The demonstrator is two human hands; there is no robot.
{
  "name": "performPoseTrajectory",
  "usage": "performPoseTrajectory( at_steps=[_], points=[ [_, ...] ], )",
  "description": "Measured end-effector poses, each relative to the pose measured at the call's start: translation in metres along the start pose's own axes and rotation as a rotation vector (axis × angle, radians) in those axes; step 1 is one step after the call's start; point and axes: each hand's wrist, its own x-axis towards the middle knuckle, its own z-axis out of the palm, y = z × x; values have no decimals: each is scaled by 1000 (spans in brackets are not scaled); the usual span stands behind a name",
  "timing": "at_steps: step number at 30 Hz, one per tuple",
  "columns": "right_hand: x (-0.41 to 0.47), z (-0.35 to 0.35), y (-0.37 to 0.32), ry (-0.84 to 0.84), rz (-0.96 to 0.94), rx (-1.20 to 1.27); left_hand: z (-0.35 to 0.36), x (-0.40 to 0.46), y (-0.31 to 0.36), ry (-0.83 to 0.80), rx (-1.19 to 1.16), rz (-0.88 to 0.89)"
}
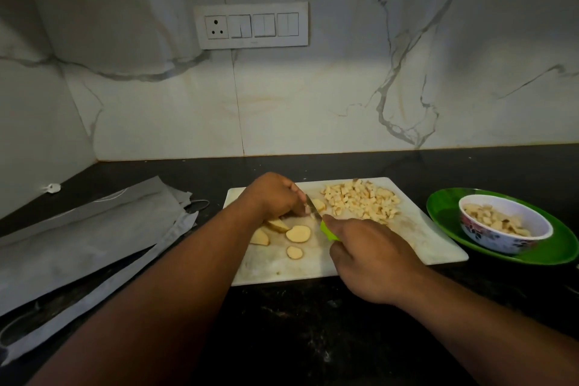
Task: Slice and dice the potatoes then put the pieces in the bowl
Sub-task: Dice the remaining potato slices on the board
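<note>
On a white cutting board [407, 229] the left hand [272, 197] curls over a potato piece [277, 224] and pins it, while the right hand [372, 257] grips a green-handled knife [316, 216] with its blade just beside the left fingers. The cut potato looks firm, light and probably slick (best held on its skin side), with loose slices [297, 233] nearby. A pile of diced pieces [360, 200] waits on the board; the patterned bowl [504, 226], on a green plate [445, 213], holds some dice.

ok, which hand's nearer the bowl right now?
Right. The right hand grips the green-handled knife over the cutting board, just left of the bowl. The left hand holds potato farther left, at the board's far side.
</note>
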Motion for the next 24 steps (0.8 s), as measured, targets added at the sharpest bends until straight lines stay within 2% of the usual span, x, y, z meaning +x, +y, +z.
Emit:
performPoseTrajectory(
  at_steps=[5,12,15,18,21,24],
  points=[
    [2,4,5,92,25,178,-2,5,-2,-4,47,22],
    [42,-13,13,181,16,167,-3,-2,-5,68,134,117],
    [59,-14,27,238,-1,198,-2,-13,3,106,241,216],
    [57,-9,40,271,25,316,4,-10,3,27,390,313],
    [53,-6,50,282,10,368,6,0,-3,-84,397,356],
    [52,-6,55,264,1,413,5,1,-2,-66,391,380]
  ],
)
